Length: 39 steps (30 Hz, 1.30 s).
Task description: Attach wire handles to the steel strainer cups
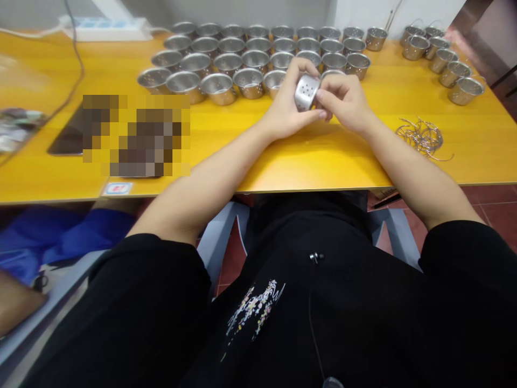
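Note:
A small metal cup with punched holes (306, 91) is held tilted above the yellow table, its perforated face turned toward me. My left hand (281, 110) wraps round it from the left, fingers over the top and thumb beneath. At the cup's right edge, my right hand (346, 99) has thumb and fingers pinched together; whatever is between them is hidden. Behind both hands stand rows of similar perforated cups (218, 90), upright. A tangle of thin curved metal wires (422, 137) lies to the right of my right forearm.
More cups (465, 92) line the table's right side; some at the back have raised wire handles. A white power strip (107, 31) sits at the back left. A dark flat object (67, 137) and a blurred-out area are at left. Someone in blue clothing (84, 231) sits beside me.

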### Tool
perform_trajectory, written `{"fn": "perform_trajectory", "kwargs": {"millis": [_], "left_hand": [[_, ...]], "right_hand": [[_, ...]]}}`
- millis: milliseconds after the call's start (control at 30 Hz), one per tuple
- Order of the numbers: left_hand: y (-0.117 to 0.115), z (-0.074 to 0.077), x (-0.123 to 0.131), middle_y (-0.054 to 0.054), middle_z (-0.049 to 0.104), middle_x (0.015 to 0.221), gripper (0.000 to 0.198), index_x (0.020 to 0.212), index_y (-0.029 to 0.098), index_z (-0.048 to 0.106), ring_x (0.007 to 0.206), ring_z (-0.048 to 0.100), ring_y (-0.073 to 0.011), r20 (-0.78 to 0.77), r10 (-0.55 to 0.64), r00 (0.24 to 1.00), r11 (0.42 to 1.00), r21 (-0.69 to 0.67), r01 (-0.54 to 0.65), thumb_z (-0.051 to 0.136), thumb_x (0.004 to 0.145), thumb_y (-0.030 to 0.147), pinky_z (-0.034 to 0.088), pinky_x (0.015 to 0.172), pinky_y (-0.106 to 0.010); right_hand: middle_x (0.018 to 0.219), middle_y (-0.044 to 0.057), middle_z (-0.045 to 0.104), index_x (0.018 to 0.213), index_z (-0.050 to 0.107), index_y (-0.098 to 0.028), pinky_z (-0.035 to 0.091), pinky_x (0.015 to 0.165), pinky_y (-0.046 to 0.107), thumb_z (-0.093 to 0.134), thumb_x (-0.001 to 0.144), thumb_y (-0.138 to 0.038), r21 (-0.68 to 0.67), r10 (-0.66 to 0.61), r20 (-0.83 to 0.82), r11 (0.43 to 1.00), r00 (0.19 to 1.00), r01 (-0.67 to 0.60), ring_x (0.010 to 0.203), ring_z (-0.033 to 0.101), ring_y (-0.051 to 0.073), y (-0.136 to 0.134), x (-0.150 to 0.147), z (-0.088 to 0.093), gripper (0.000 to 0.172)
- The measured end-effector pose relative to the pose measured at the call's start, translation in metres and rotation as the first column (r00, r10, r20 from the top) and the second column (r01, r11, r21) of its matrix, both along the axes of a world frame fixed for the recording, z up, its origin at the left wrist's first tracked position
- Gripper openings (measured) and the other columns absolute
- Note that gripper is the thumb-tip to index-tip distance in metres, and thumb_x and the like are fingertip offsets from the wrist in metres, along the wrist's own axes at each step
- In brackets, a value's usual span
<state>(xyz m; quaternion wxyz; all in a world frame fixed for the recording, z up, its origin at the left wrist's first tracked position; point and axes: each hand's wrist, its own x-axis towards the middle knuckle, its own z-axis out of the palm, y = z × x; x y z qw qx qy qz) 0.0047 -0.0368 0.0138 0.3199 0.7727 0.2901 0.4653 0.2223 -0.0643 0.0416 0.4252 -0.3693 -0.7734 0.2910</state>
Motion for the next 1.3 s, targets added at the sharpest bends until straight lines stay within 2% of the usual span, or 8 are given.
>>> {"fn": "perform_trajectory", "kwargs": {"millis": [233, 467, 633, 733, 867, 1033, 1167, 1300], "left_hand": [[-0.001, -0.001, 0.000, -0.001, 0.085, 0.118, 0.094, 0.155, 0.066, 0.077, 0.126, 0.077, -0.0472, 0.050, -0.065, 0.997, 0.990, -0.124, 0.070, 0.095, 0.068, 0.097, 0.067, 0.098, -0.071], [0.011, -0.008, -0.004, -0.002, 0.085, 0.113, 0.105, 0.159, 0.060, 0.075, 0.133, 0.067, -0.0450, 0.062, -0.030, 0.998, 0.995, -0.097, 0.035, 0.089, 0.070, 0.113, 0.063, 0.098, -0.063], [0.009, -0.007, -0.003, 0.000, 0.080, 0.104, 0.110, 0.165, 0.053, 0.070, 0.131, 0.064, -0.0382, 0.019, -0.126, 0.992, 0.981, -0.145, 0.128, 0.082, 0.078, 0.121, 0.061, 0.107, -0.059], [0.003, -0.006, -0.004, 0.001, 0.084, 0.113, 0.105, 0.162, 0.055, 0.071, 0.135, 0.067, -0.0389, 0.048, -0.148, 0.988, 0.968, -0.197, 0.154, 0.093, 0.076, 0.111, 0.067, 0.103, -0.059], [0.000, -0.009, -0.006, -0.003, 0.086, 0.139, 0.097, 0.150, 0.053, 0.077, 0.134, 0.080, -0.0433, 0.114, -0.101, 0.988, 0.948, -0.290, 0.130, 0.114, 0.066, 0.083, 0.074, 0.089, -0.058], [0.012, -0.020, -0.007, -0.008, 0.084, 0.148, 0.098, 0.149, 0.047, 0.076, 0.114, 0.084, -0.0365, 0.097, -0.110, 0.989, 0.933, -0.333, 0.136, 0.121, 0.064, 0.067, 0.077, 0.092, -0.059], [0.020, -0.026, -0.009, -0.011, 0.082, 0.150, 0.090, 0.148, 0.043, 0.077, 0.102, 0.084, -0.0302, 0.054, -0.158, 0.986, 0.925, -0.343, 0.166, 0.120, 0.072, 0.064, 0.076, 0.095, -0.058], [0.021, -0.030, -0.012, -0.015, 0.077, 0.154, 0.095, 0.152, 0.035, 0.073, 0.104, 0.083, -0.0267, 0.058, -0.180, 0.982, 0.915, -0.356, 0.188, 0.124, 0.074, 0.055, 0.074, 0.096, -0.048]], "right_hand": [[0.074, 0.003, 0.074, 0.082, 0.067, -0.041, 0.056, 0.065, 0.051, 0.088, 0.098, -0.077, 0.121, 0.002, 0.012, 0.993, 1.000, -0.004, 0.082, 0.077, 0.038, 0.007, 0.006, -0.001, 0.044], [0.075, 0.005, 0.075, 0.081, 0.068, -0.042, 0.059, 0.067, 0.050, 0.092, 0.093, -0.076, 0.125, -0.046, 0.104, 0.992, 0.994, 0.033, 0.097, 0.078, 0.039, 0.002, 0.003, 0.002, 0.043], [0.095, 0.002, 0.087, 0.084, 0.072, -0.042, 0.062, 0.078, 0.054, 0.090, 0.096, -0.061, 0.160, -0.051, 0.051, 0.986, 0.997, 0.042, 0.082, 0.075, 0.035, 0.005, 0.007, 0.001, 0.029], [0.088, 0.001, 0.086, 0.082, 0.071, -0.043, 0.057, 0.071, 0.054, 0.087, 0.094, -0.065, 0.146, -0.081, 0.012, 0.986, 0.997, 0.078, 0.078, 0.076, 0.036, 0.008, 0.008, 0.002, 0.029], [0.067, 0.003, 0.074, 0.077, 0.067, -0.046, 0.053, 0.066, 0.055, 0.082, 0.100, -0.073, 0.179, -0.086, 0.074, 0.981, 0.994, 0.071, 0.092, 0.080, 0.043, 0.016, 0.016, 0.002, 0.039], [0.080, 0.001, 0.081, 0.088, 0.073, -0.041, 0.052, 0.069, 0.047, 0.086, 0.107, -0.044, 0.254, -0.087, -0.011, 0.963, 0.996, 0.087, 0.085, 0.071, 0.032, 0.040, 0.042, 0.005, 0.023], [0.101, 0.002, 0.090, 0.101, 0.087, -0.024, 0.055, 0.081, 0.031, 0.084, 0.112, -0.008, 0.222, -0.352, -0.035, 0.910, 0.935, 0.350, 0.084, 0.072, 0.014, 0.060, 0.078, 0.021, 0.019], [0.099, 0.003, 0.094, 0.097, 0.091, -0.022, 0.061, 0.085, 0.029, 0.091, 0.111, 0.000, 0.184, -0.715, 0.085, 0.696, 0.694, 0.694, 0.087, 0.078, 0.016, 0.066, 0.129, 0.037, 0.027]]}}
